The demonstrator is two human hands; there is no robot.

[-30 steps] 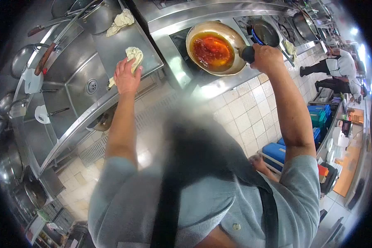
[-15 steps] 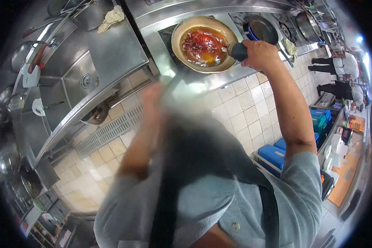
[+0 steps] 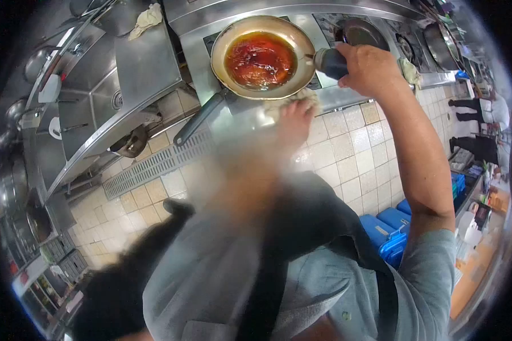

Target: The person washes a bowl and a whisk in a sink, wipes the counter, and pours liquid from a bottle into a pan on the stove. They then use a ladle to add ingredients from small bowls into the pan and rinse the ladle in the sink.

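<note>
A large pale frying pan [image 3: 222, 45] sits on the stove, with glossy reddish-brown liquid [image 3: 261, 59] in it. Its black handle [image 3: 199, 119] points toward me and to the left, with no hand on it. My right hand [image 3: 375, 71] is wrapped round a dark bottle [image 3: 332, 63], tilted so its narrow spout points over the pan's right rim. Just in front of the pan, my left hand [image 3: 295, 116] has its fingers on a cream cloth [image 3: 310, 99], seemingly gripping it; the forearm is blurred.
A smaller dark pan [image 3: 364, 34] stands on the burner to the right. To the left is a steel sink [image 3: 91, 111]. Blue containers [image 3: 381, 227] stand at lower right. Two people [image 3: 489, 116] are far right. A dark trouser leg [image 3: 136, 256] shows lower left.
My left hand has moved right from beside the pan's handle to the cloth. The bottle stays in my right hand at the rim. The camera view has shifted.
</note>
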